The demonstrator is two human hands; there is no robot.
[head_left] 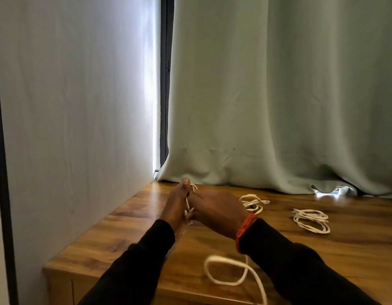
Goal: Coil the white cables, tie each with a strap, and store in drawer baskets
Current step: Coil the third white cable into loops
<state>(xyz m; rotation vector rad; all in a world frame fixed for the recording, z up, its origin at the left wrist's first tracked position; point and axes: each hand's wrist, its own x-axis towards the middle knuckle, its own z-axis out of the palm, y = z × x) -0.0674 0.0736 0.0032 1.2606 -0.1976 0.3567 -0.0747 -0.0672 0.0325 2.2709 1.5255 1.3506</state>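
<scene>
**Third cable half wound, nothing stored yet**

Near the tabletop's (278, 256) left edge, the left hand (176, 208) gripped the white cable (188, 204) while the right hand's (219, 213) fingers, hidden from view, worked beside it. Its loose tail (225, 271) trailed to the front edge. Two coiled cables (311, 220) lay toward the right; straps were unclear, and no drawer baskets showed.

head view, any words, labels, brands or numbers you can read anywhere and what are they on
None can be read.
Cable in the hands: no print visible.
Two coiled cables on the table: no marking shows.
Bright object under the curtain hem: mostly hidden, too blurred to tell if it carries text.
Red wristband: plain.
</scene>
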